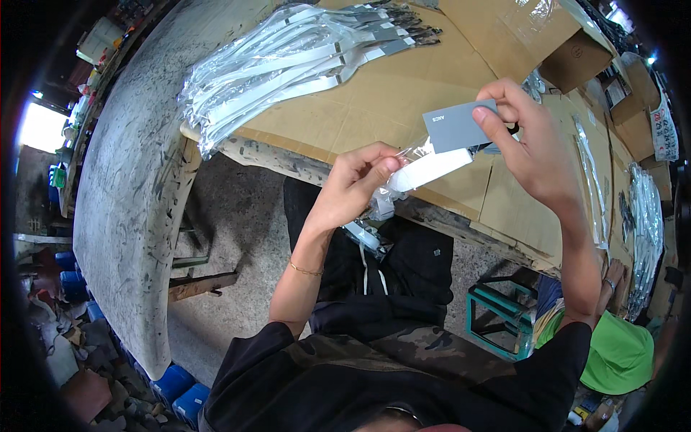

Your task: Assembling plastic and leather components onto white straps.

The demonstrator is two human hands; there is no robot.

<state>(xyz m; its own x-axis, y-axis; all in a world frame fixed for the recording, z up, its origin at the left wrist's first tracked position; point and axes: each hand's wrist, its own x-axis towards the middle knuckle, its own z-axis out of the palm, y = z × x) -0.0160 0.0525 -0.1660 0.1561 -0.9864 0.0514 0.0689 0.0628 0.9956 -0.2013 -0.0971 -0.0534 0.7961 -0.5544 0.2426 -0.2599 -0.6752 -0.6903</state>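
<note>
My right hand [522,137] is closed on a grey card tag [455,128], thumb on its front and fingers behind. A white flat strap [435,170] extends from under the card toward my left hand. My left hand [360,181] pinches the clear plastic sleeve [413,153] around the strap's near end. The sleeve and strap droop below that hand over my lap, where another white part in plastic shows. Behind the right hand's fingers a small black piece sticks out; its kind is hidden.
A heap of white straps in clear sleeves [266,68] with grey tags lies at the table's far left. Cardboard [317,122] covers the tabletop. An open carton [533,36] stands far right. More sleeved straps [646,230] lie right, near another person's hand [612,279] and a green stool [497,317].
</note>
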